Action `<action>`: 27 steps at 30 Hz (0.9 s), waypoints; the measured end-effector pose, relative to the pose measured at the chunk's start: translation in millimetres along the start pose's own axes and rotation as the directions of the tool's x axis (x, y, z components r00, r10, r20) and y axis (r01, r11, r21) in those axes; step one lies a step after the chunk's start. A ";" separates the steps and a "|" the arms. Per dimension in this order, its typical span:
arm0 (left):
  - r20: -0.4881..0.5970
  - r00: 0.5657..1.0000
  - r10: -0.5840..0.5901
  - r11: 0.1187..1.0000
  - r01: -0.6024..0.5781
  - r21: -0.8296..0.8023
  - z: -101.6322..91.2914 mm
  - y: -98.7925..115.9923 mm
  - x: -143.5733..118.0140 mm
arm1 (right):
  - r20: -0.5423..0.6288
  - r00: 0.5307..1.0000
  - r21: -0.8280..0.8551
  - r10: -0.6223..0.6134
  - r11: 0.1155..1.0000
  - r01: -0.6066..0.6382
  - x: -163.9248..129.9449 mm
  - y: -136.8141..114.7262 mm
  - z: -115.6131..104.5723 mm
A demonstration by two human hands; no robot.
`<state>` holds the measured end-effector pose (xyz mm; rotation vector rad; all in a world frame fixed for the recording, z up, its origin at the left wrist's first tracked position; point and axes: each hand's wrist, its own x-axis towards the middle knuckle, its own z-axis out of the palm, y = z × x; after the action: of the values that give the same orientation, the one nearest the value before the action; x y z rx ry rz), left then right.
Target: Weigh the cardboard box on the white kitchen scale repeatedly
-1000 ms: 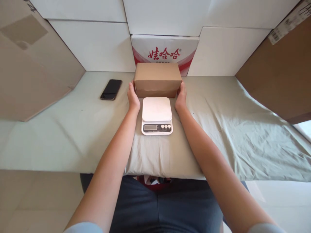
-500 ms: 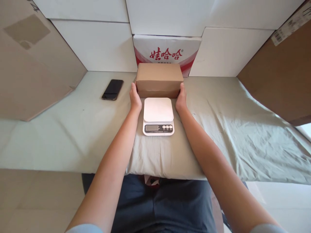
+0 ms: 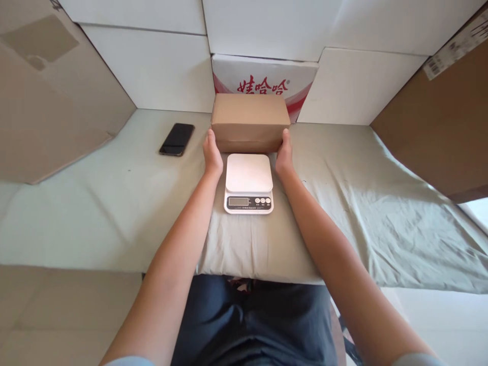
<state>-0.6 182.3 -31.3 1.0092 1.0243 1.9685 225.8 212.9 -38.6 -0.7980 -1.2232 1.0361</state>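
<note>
Pale-blue short sleeves [image 3: 127, 360] — dark trousers [image 3: 251, 325]

Left hand [image 3: 212, 154] and right hand [image 3: 284, 152] clasp cardboard box [image 3: 249, 122] ends; kitchen scale [image 3: 248, 183] at box's 6 o'clock; phone [image 3: 177, 139] at 9

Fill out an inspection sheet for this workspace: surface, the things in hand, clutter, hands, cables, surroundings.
Surface: table covered by a wrinkled grey-green cloth.
Things in hand: brown cardboard box, closed, just behind the white kitchen scale; scale platform bare.
Clutter: black phone lying face up, left of the box.
Hands: left hand pressed on the box's left side, right hand on its right side.
Cables: nothing seen.
Surroundings: white panels behind, a red-printed carton, brown cardboard sheets at both sides.
</note>
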 end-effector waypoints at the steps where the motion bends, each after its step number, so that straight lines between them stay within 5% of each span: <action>1: 0.000 1.000 0.010 1.000 -0.010 0.000 -0.1 4.8 0.0 | -0.052 0.999 0.012 -0.009 1.000 0.010 -0.3 -8.6 4.6; 7: 0.092 0.989 0.112 0.993 -0.115 0.030 -7.0 66.0 -9.0 | -0.070 0.992 0.009 -0.107 0.994 0.107 -23.4 -73.5 29.1; 12: 0.176 0.979 0.105 0.992 -0.114 0.043 -17.5 112.7 -59.5 | -0.004 0.992 -0.052 -0.124 0.991 0.123 -75.5 -104.6 19.8; 19: 0.118 0.993 0.026 0.995 -0.037 0.092 -25.7 111.4 -125.0 | -0.089 0.991 -0.084 -0.100 0.992 0.093 -136.1 -118.3 10.3; 27: 0.073 0.997 -0.015 0.993 0.006 0.120 -31.5 104.8 -132.0 | -0.088 0.993 -0.026 -0.080 0.997 0.078 -153.4 -124.7 19.2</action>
<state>10.4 15.2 5.3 1.1305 1.1148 1.8651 227.5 24.9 25.2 -0.7987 -1.1825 0.9149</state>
